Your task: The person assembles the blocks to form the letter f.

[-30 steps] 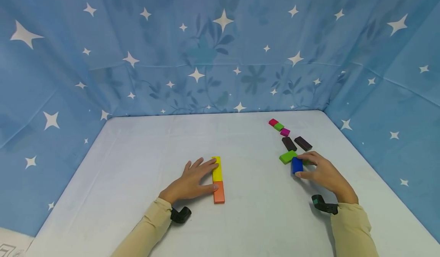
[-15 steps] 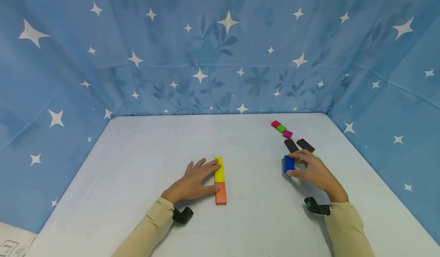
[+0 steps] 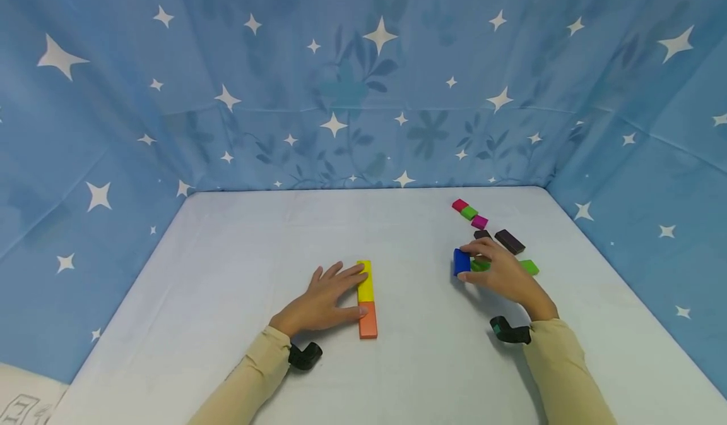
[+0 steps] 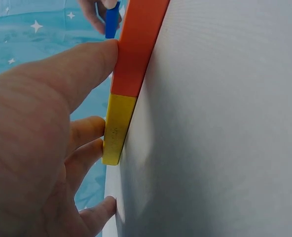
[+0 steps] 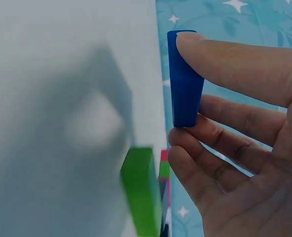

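Between thumb and fingers my right hand [image 3: 500, 273] pinches a blue block [image 3: 462, 263]. The right wrist view shows the blue block [image 5: 185, 81] raised off the cloth, its shadow falling beside it. At mid-table a yellow block [image 3: 365, 286] and an orange block [image 3: 368, 324] lie end to end in a straight line. My left hand [image 3: 318, 302] rests on them with spread fingers: the thumb touches the orange block [image 4: 141, 47], and two fingertips touch the yellow block [image 4: 117, 128].
Near the right hand lie green blocks [image 3: 529, 267], partly behind it, and dark brown blocks [image 3: 509, 242]. Farther back are small red [image 3: 460, 205], green [image 3: 469, 213] and magenta [image 3: 479, 222] blocks. A blue star-patterned curtain [image 3: 318, 77] surrounds the white table [image 3: 272, 235].
My right hand has carried the blue block left and slightly away from me, off the area over the green blocks. The left hand stays on the yellow and orange blocks.
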`<state>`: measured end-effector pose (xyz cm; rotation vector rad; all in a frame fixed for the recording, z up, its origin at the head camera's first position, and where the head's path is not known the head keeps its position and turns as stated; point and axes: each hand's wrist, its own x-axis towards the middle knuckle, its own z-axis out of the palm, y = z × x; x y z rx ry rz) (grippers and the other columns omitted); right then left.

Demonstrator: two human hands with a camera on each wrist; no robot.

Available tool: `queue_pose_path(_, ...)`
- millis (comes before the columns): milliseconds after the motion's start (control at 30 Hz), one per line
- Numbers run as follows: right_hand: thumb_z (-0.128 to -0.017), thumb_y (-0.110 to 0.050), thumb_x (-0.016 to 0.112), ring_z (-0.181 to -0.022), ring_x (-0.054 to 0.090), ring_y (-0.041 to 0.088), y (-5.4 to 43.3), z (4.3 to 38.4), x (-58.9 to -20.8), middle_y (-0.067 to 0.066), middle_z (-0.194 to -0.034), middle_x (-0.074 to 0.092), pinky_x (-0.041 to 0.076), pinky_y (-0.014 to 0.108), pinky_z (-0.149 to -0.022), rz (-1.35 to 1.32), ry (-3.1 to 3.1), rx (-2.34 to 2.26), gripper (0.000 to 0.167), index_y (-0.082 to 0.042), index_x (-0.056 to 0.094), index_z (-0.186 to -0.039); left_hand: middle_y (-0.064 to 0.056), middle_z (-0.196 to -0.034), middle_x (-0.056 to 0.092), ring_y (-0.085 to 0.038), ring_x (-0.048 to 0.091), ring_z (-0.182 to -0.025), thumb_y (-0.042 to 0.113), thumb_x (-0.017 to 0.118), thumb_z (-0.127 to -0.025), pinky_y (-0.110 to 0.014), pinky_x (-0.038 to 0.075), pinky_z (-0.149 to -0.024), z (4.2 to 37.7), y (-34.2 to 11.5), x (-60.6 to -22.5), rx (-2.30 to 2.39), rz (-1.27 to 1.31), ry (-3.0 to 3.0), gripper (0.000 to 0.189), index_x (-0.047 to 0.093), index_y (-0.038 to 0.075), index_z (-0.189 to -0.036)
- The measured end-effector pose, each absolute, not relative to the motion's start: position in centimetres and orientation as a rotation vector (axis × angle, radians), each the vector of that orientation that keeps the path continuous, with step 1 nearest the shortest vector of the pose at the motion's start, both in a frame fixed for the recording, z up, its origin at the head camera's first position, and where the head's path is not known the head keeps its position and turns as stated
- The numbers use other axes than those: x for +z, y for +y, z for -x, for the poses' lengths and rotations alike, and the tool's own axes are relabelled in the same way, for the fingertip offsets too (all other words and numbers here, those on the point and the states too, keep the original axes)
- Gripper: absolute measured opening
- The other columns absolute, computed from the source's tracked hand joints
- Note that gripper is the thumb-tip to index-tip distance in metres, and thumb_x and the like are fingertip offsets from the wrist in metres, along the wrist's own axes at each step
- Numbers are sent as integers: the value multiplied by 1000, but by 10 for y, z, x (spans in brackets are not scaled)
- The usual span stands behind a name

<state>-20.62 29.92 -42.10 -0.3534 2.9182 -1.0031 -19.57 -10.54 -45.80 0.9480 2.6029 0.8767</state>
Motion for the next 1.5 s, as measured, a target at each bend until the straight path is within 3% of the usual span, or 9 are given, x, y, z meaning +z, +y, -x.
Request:
queue_pose_path(700, -93, -21, 86, -126, 60, 44, 225, 251, -410, 18, -136, 59, 54, 60, -103, 555, 2856, -1165, 53, 0, 69, -138, 0, -174, 33, -41, 14, -162, 53, 66, -104, -68, -1, -126, 198, -98, -456, 847, -947, 2613, 72, 47, 17, -164)
queue_pose_path(1000, -94, -18, 86, -121, 61, 45, 201, 256, -418, 17, -128, 60, 53, 59, -104, 595, 2826, -1218, 47, -2, 71, -136, 1, -174, 32, -40, 14, -162, 53, 66, -104, -68, -1, -126, 198, -97, -456, 833, -956, 2610, 73, 46, 18, -165)
queue_pose_path(1500, -94, -20, 86, -115, 62, 39, 163, 262, -439, 19, -127, 61, 56, 55, -101, 638, 2843, -1141, 44, -1, 73, -132, 2, -174, 32, -41, 16, -162, 54, 65, -104, -68, 0, -126, 196, -102, -457, 821, -944, 2616, 72, 46, 20, -165)
